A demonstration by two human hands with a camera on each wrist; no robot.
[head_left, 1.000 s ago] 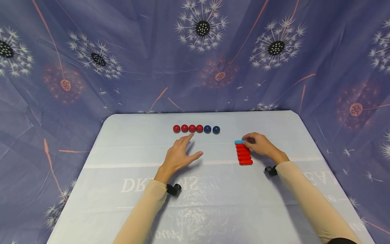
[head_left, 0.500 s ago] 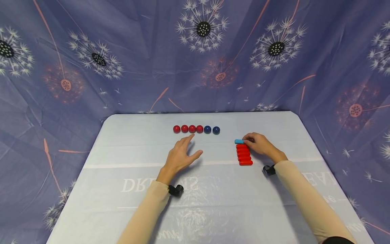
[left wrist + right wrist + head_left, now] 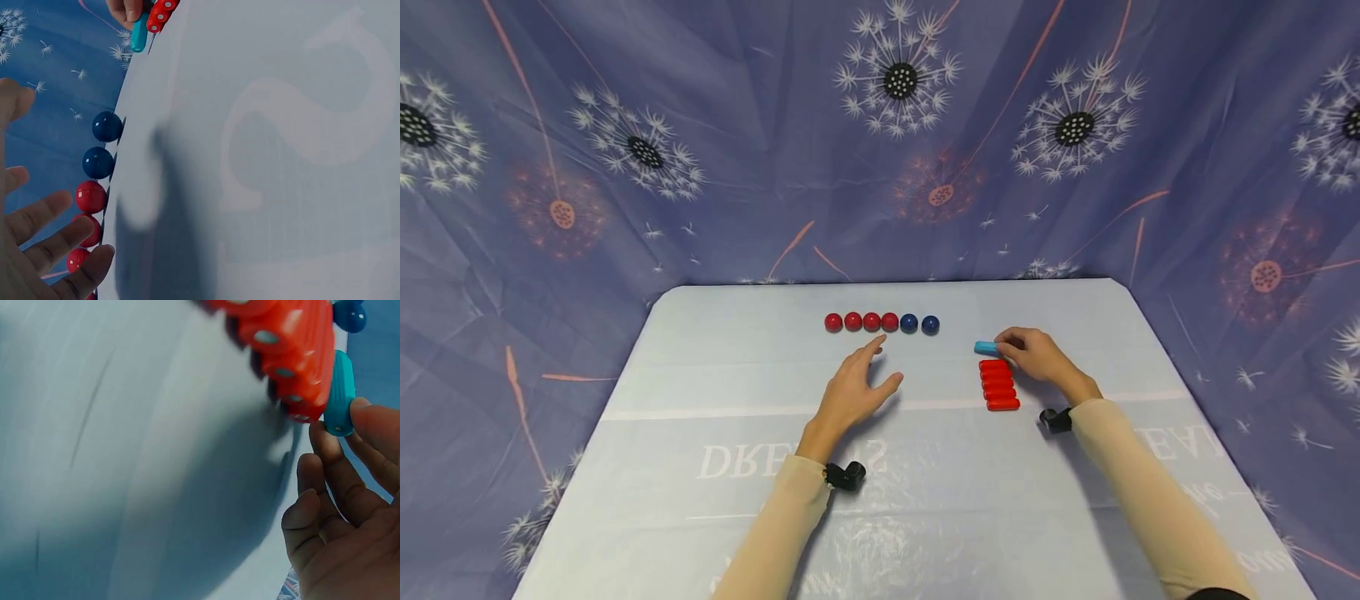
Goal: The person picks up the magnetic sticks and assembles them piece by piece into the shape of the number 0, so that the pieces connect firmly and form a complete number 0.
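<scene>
Turquoise peg [image 3: 986, 347]: little rounded bar lying flat on the table [image 3: 700, 517], just past the far end of the red stack; the head view shows a thin gap, so beside it, not touching.
Long axis: runs left-right across the table, same way as the red pegs [image 3: 999, 384], which lie side by side in a column coming back toward the person.
Which way from the grip: the peg sticks out to the left of the fingertips; only its right end is in the pinch, so the free end points toward the middle of the table.
Right hand [image 3: 1037, 358]: thumb and forefinger nipped onto that right end, other fingers loosely curled behind. Wrist low, forearm coming in from the near right. In the right wrist view the fingertips [image 3: 359, 419] sit right on the peg's end cap [image 3: 338, 394].
Nearer hand: the right, easily; the left is well apart from the peg.
Left hand [image 3: 853, 392]: holds nothing, fingers spread and relaxed, palm down, hovering just short of the ball row, forefinger aimed at the red ones.
Balls: four red balls [image 3: 861, 322] then two blue balls [image 3: 920, 324], one straight line along the far side, touching or nearly.
Backdrop: purple dandelion cloth [image 3: 625, 167] behind and around the table.
</scene>
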